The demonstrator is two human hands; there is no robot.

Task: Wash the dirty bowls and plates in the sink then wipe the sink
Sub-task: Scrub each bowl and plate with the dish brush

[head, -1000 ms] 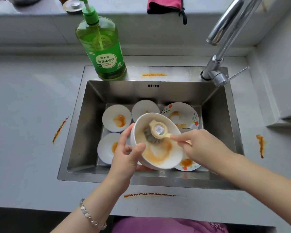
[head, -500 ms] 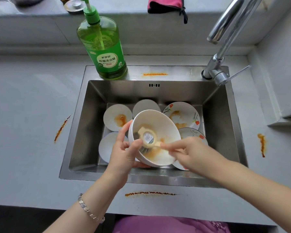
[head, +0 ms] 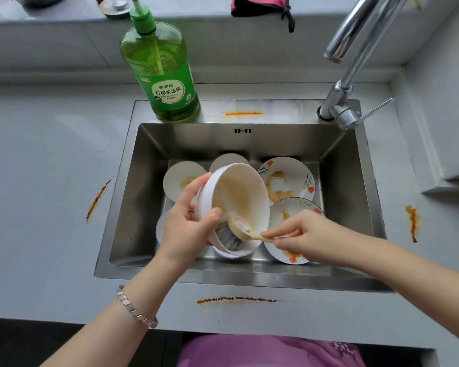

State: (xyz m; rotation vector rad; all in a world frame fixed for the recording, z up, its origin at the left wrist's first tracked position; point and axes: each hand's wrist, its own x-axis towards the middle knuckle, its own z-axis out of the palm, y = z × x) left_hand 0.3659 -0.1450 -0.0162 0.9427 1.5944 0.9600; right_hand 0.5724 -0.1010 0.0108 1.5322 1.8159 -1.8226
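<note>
My left hand [head: 188, 223] grips a white bowl [head: 239, 192] by its near-left rim and holds it tilted above the steel sink [head: 133, 207]. Orange sauce is smeared inside the bowl. My right hand [head: 308, 237] pinches the beige handle of a dish brush [head: 236, 229], whose grey bristles press on the bowl's lower inner wall. Beneath lie a small white bowl [head: 182, 178] with an orange stain and two flower-patterned plates [head: 289, 178] [head: 289, 210], both stained. More white dishes are partly hidden under the held bowl.
A green dish-soap bottle [head: 164, 75] stands on the sink's back-left ledge. The chrome tap [head: 345, 62] rises at the back right. Orange sauce streaks mark the counter at the left [head: 97, 198], right [head: 411, 222], front [head: 236, 300] and back ledge [head: 243, 113]. A pink cloth [head: 257, 5] lies on the sill.
The brush has travelled from the upper middle of the bowl down to its lower near wall. The sauce inside is spread thinner, and the bowl has tilted more.
</note>
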